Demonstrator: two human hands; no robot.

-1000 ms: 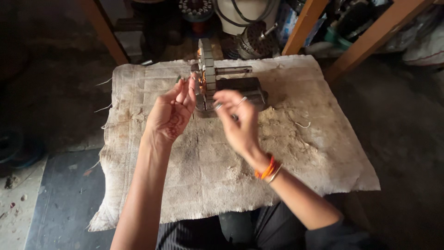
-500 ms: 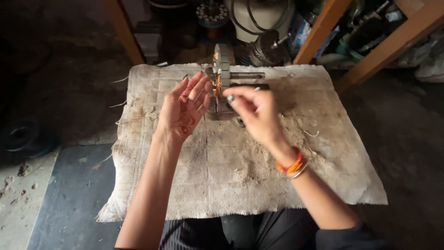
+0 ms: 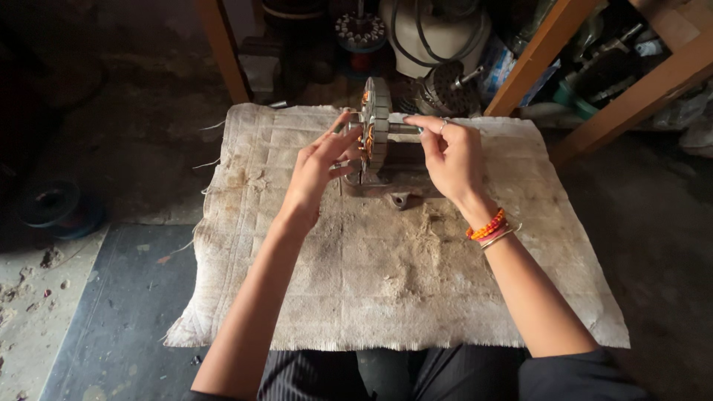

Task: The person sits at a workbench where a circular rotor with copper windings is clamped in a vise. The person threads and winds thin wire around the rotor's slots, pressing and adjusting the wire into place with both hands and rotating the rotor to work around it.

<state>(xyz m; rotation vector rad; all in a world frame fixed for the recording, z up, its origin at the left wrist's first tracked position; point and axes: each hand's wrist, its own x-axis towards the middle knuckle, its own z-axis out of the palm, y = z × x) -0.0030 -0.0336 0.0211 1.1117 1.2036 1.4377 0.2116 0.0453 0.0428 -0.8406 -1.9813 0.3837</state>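
A round metal motor core [image 3: 375,122] with orange copper wire in its slots was held upright on its edge, mounted on a horizontal metal shaft [image 3: 405,128]. It was placed above a dark metal stand [image 3: 394,182] at the far middle part of a worn cloth. The wire was seen on its left face.

Grey stator [image 3: 375,126], orange windings; beige cloth [image 3: 386,275].

Dim workshop, dusty concrete floor [image 3: 126,141]; wooden frame legs [image 3: 223,52], cluttered shelf
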